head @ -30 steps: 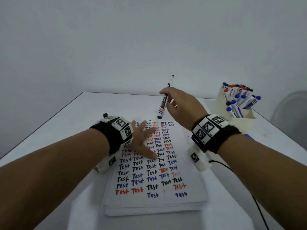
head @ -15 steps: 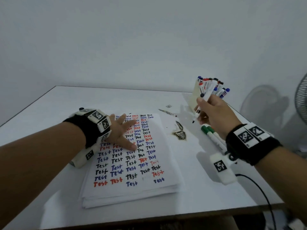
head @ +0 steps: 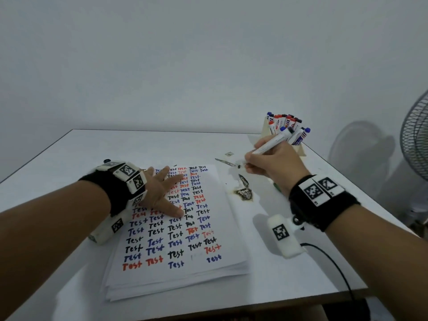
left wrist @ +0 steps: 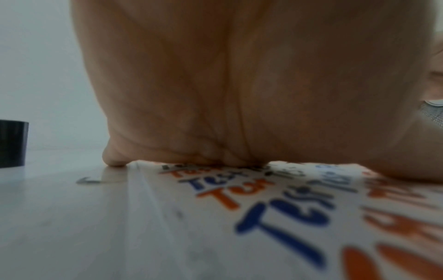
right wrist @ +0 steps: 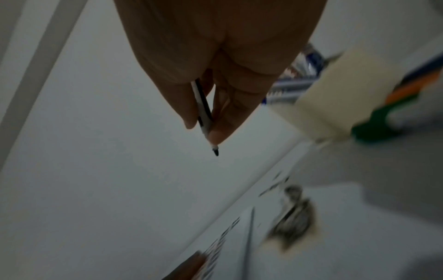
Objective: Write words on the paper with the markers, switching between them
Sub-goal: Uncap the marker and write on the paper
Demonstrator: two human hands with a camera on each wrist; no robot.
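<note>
A stack of white paper [head: 208,269] covered in rows of "Test" in black, blue and red lies in front of me. My left hand [head: 162,193] presses flat on its upper left part with fingers spread; in the left wrist view the palm [left wrist: 239,94] rests on the paper [left wrist: 263,236]. My right hand [head: 249,162] holds a white marker [head: 271,144] in a writing grip just right of the paper's top corner. The bare black nib [right wrist: 215,151] points down-left above the table, pinched by my right hand [right wrist: 203,125].
An open beige box [head: 298,150] of blue, red and black markers stands behind my right hand. Green markers [head: 276,186] lie under that hand. A dark stain [head: 244,193] marks the table beside the paper. A fan [head: 416,135] stands far right; a cable [head: 335,262] trails off the front edge.
My right hand went from above the paper's top edge over to the marker box, then came down and back left with a marker in a writing grip. The left hand stayed put.
</note>
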